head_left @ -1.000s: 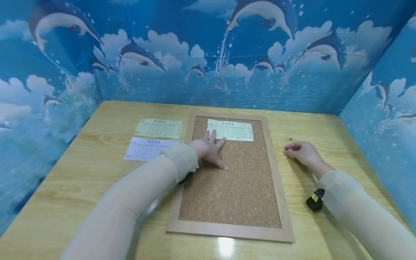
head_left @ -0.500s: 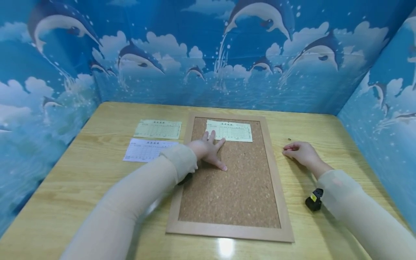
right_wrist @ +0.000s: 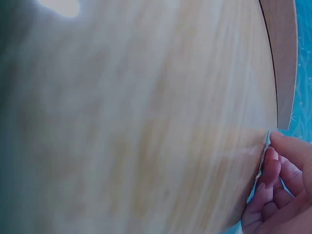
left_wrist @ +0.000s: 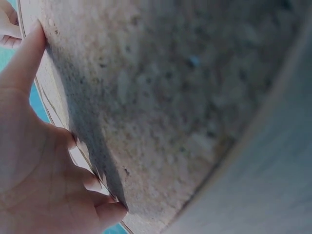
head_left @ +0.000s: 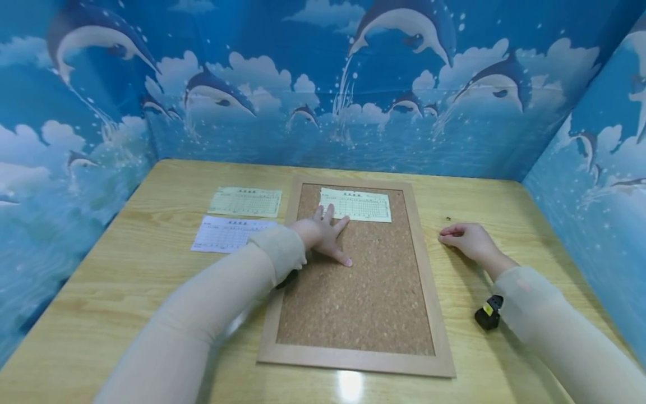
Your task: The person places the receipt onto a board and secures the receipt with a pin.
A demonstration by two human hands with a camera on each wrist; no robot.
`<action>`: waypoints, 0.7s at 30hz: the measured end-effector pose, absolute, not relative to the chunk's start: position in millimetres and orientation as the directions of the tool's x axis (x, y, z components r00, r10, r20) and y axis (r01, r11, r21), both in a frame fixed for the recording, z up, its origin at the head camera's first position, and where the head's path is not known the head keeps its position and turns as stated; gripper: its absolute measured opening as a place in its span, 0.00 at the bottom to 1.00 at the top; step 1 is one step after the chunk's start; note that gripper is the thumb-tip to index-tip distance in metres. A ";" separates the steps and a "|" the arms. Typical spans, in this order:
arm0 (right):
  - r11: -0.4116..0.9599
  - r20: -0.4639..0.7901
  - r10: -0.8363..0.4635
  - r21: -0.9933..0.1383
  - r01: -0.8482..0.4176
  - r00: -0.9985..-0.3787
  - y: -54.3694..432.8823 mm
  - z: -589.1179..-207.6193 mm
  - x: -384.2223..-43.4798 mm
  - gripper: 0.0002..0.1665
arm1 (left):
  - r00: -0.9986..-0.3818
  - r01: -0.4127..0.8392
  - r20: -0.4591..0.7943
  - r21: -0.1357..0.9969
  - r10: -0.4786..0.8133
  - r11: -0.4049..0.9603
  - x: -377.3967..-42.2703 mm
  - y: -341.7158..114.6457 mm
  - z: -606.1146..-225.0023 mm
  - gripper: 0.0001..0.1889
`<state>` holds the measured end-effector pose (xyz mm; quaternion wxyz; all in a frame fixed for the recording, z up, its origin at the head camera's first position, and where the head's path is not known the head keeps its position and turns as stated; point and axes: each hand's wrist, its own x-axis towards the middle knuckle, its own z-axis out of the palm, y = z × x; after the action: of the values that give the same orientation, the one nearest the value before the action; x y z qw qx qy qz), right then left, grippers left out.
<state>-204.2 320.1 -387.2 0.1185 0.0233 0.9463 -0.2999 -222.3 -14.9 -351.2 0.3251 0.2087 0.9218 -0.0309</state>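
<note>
My left hand [head_left: 325, 234] lies with spread fingers on a wood-framed cork board [head_left: 363, 292]. Its forward fingertips touch the lower left edge of a pale green printed slip [head_left: 363, 205] near the board's top. In the left wrist view the thumb [left_wrist: 27, 58] presses the cork. To the right of the board, my right hand [head_left: 469, 238] is low over the table [head_left: 469, 336], fingers curled with thumb and fingertips close together. I cannot tell whether something small is between them. Just beyond it lies a tiny dark metallic piece [head_left: 448, 218].
Left of the board are another pale green slip [head_left: 245, 202] and, nearer, a white printed slip [head_left: 222, 234] partly covered by the left sleeve [head_left: 272, 252]. Blue dolphin-printed sheets [head_left: 282, 134] wall the table at the back and sides.
Both hands stay in place, the left spread on the board and slip, the right at the table. Only a slight shift of the head view shows.
</note>
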 end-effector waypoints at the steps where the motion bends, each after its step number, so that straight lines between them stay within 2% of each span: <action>1: 0.817 -0.241 -0.025 -0.564 0.119 -0.970 320.3 -386.9 -204.0 0.25 | -0.701 0.405 -0.612 0.080 0.365 0.911 -222.6 -15.2 -351.1 0.58; 15: 0.703 -0.216 -0.060 -0.702 0.112 -0.974 316.9 -384.8 -203.4 0.28 | -0.705 0.426 -0.604 0.060 0.372 0.903 -221.4 -14.1 -356.2 0.58; 21: 0.708 -0.174 -0.087 -0.703 0.062 -0.981 309.9 -382.1 -205.5 0.29 | -0.716 0.428 -0.596 0.036 0.363 0.903 -223.7 -13.7 -357.6 0.58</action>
<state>-205.5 309.9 -382.1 0.0973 -0.0069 0.9191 -0.3819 -223.7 -13.7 -357.6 0.3104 0.2141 0.9247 -0.0523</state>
